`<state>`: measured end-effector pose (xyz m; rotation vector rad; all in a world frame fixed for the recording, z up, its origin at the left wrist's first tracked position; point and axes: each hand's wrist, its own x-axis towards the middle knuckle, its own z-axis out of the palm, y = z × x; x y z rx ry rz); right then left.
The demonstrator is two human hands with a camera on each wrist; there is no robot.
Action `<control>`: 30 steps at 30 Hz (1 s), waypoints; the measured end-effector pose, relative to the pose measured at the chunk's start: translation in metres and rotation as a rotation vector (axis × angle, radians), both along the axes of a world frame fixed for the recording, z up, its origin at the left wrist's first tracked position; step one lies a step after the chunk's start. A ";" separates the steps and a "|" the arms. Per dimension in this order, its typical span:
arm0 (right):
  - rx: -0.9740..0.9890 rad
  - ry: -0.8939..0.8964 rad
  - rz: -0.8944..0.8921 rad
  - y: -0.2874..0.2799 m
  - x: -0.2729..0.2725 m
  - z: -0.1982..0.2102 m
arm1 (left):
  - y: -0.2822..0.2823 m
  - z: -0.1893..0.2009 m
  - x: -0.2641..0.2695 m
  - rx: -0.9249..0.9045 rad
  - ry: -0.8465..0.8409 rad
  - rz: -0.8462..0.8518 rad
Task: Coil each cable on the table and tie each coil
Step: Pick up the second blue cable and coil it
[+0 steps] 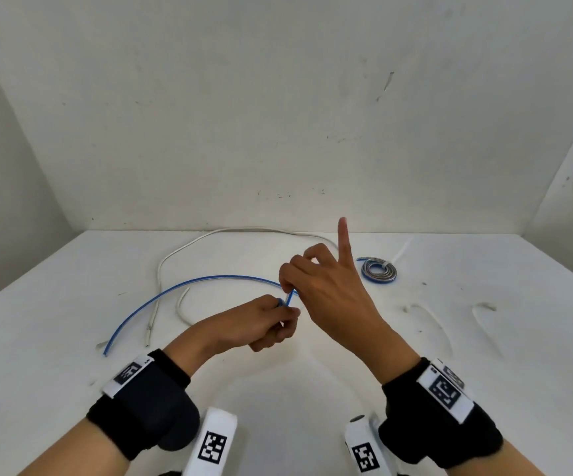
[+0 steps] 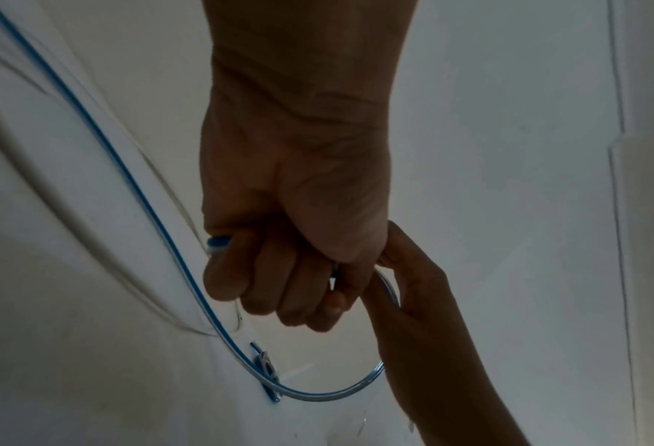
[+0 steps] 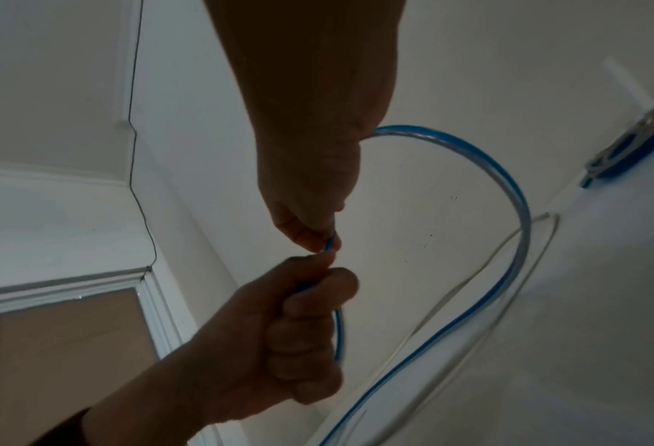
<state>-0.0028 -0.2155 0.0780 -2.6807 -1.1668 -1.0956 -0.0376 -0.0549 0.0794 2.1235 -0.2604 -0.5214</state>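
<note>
Head view: left hand (image 1: 261,321) curled into a fist above table (image 1: 484,338), gripping one end of blue cable (image 1: 192,282) between thumb and fingers. Right hand (image 1: 329,286) just beyond and touching it, thumb and middle fingers pinching same cable right at left fist; index finger straight up, clear of cable. From the pinch, blue cable arcing away leftward in a long bow, far end lying on table near left forearm. White cable (image 1: 175,255) loose on table behind and left of hands, looping around from back edge. Finished coil (image 1: 379,270), blue and silvery, tied with white strip, flat on table just right of raised index finger.

Left wrist view: fist (image 2: 279,271) closed round blue cable (image 2: 146,211), short blue stub showing at thumb side; cable sweeping under fist in a curve to right hand (image 2: 413,301).

Right wrist view: fingertips (image 3: 318,238) nipping cable (image 3: 508,196) just above left fist (image 3: 279,347); wide blue loop bulging out beside both hands. Coil (image 3: 642,141) at frame edge.
</note>
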 end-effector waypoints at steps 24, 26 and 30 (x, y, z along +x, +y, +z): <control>0.618 0.883 0.425 0.010 -0.012 -0.005 | 0.022 0.007 -0.005 -0.815 0.543 -0.409; 0.768 1.033 0.436 0.014 -0.014 -0.003 | 0.018 0.007 -0.006 -0.816 0.506 -0.411; 0.857 1.050 0.434 0.018 -0.013 0.003 | 0.004 0.009 -0.013 -0.721 0.366 -0.382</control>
